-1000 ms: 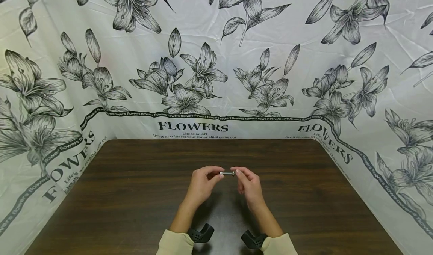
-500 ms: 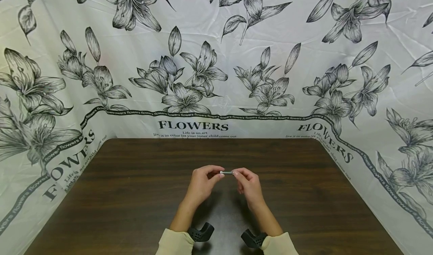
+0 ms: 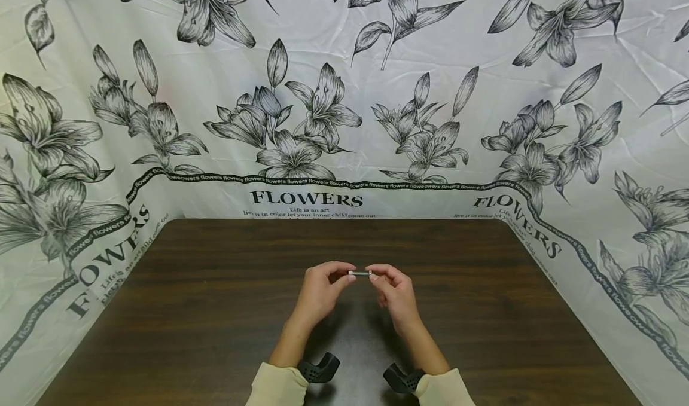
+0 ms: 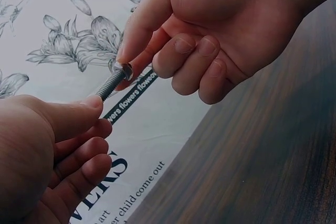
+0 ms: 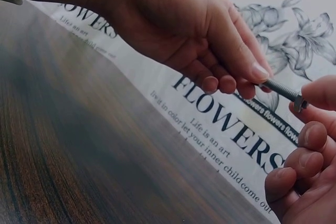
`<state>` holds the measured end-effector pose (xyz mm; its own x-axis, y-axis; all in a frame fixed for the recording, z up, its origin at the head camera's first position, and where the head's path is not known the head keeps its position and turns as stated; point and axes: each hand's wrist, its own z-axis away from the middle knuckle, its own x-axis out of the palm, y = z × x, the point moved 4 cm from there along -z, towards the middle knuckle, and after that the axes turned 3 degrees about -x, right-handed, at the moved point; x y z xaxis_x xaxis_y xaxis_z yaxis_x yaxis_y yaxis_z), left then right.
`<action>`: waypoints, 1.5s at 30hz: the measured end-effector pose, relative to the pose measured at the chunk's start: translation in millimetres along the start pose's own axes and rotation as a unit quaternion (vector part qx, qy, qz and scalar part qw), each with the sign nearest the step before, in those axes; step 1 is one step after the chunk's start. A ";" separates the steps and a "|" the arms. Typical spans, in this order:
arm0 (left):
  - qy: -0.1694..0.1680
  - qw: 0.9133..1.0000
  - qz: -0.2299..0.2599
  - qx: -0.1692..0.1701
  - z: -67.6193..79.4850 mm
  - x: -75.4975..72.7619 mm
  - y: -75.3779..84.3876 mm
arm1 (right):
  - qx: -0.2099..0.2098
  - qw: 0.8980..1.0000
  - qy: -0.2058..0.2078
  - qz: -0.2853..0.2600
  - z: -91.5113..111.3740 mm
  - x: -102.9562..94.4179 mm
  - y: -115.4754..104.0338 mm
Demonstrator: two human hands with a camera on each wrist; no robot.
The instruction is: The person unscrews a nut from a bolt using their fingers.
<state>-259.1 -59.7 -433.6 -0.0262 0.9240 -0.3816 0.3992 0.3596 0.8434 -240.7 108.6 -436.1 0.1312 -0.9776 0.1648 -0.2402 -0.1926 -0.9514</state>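
Both hands hold a threaded metal bolt [image 3: 359, 273] between them, level above the table. My left hand [image 3: 319, 291] pinches one end of its shank between thumb and fingers, hiding that end. At the other end sits a shiny nut [image 5: 300, 103], pinched by the thumb and index finger of my right hand [image 3: 396, 292]. Bare thread shows between the fingertips in the left wrist view, where the nut [image 4: 125, 70] is partly covered. My right hand's other fingers [image 4: 185, 72] are curled towards the palm.
A dark wood-grain table [image 3: 215, 310] lies under the hands. White cloth [image 3: 344, 119] printed with flowers and lettering rises behind and along both sides. Each wrist wears a black device [image 3: 320, 368] beside a pale sleeve [image 3: 277, 384].
My right fingertips have shifted slightly around the nut, covering it and then partly showing it again. My left hand keeps its pinch on the bolt. The head view has tilted a little.
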 end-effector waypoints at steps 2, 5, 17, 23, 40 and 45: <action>-0.001 1.000 0.001 -0.001 0.0 -0.5 0.4 | -0.005 1.000 -0.001 -0.002 -0.1 0.3 -0.2; -0.002 1.000 -0.001 -0.002 0.1 -0.7 0.7 | -0.007 1.000 0.002 -0.007 -0.1 0.9 -0.1; -0.002 1.000 -0.001 -0.001 0.0 0.5 1.0 | -0.026 1.000 0.002 -0.006 -0.5 1.2 -0.3; -0.003 1.000 0.003 0.000 0.0 0.3 2.1 | -0.039 0.999 0.008 0.005 -3.6 -4.2 11.7; -0.003 1.000 -0.004 -0.006 0.0 0.6 -0.8 | -0.001 0.998 0.016 0.056 -0.8 0.7 3.2; -0.002 1.000 -0.005 -0.005 0.1 0.1 -0.7 | -0.011 0.996 0.018 0.088 -0.3 1.9 0.8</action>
<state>-259.3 -59.8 -434.3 -0.0275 0.9196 -0.3918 0.3892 0.3709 0.8432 -241.0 106.5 -436.4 0.0500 -0.9987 0.0065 -0.2779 -0.0201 -0.9604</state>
